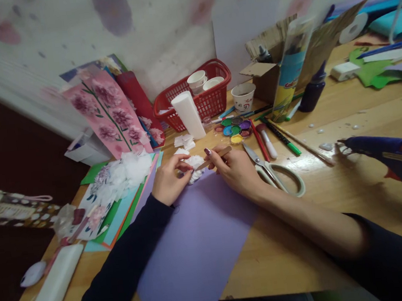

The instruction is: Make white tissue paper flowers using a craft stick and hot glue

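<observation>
At the far end of a purple sheet of paper [191,233], white crumpled paper [195,162] is bunched up like a flower. My left hand [171,177] is closed at its left side, thumb and fingertips pinching its edge. A flat wooden craft stick [219,155] is gripped in my right hand [235,171], its left end reaching to the white bunch. My fingers partly hide the bunch. Small white paper pieces [185,141] lie just beyond my left hand. Scissors [275,171] rest open to the right of my right hand.
A blue glue gun [387,150] stands at the right. Behind are a red basket [213,99] with cups, a white roll [188,116], a paper cup [244,97] and paint pots [234,128]. Pens and brushes [280,137] lie right; coloured sheets [122,221] are stacked left.
</observation>
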`<action>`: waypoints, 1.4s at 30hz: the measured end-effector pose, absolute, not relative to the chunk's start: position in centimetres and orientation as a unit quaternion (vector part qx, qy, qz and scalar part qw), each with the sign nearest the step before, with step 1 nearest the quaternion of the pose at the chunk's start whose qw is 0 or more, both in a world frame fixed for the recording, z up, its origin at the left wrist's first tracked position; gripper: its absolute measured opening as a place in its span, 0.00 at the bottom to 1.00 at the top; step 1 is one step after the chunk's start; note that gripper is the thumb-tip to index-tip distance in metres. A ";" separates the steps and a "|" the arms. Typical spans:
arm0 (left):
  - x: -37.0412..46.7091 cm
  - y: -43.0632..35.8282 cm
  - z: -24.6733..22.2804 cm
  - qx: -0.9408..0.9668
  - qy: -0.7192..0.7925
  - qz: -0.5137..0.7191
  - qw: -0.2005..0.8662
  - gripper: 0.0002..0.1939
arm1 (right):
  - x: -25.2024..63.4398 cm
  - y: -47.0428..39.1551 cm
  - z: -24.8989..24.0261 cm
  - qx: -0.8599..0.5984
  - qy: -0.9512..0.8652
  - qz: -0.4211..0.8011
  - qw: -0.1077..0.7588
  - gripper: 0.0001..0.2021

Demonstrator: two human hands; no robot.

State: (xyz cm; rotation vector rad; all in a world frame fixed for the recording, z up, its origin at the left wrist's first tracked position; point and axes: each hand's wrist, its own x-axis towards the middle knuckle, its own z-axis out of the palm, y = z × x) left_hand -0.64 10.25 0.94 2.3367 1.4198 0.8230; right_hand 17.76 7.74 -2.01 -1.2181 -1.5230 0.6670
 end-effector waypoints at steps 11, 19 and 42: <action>-3.0 11.2 3.1 0.737 0.531 0.401 0.120 0.14 | 18.0 7.4 -1.3 -0.512 -0.565 0.316 0.565 0.23; -7.4 13.1 1.8 0.723 0.605 0.302 0.141 0.11 | 18.1 7.6 -1.2 -0.497 -0.464 0.360 0.639 0.23; -2.6 8.0 2.2 0.646 0.441 0.360 0.508 0.22 | 17.2 6.2 0.2 -0.401 -0.504 0.482 0.594 0.24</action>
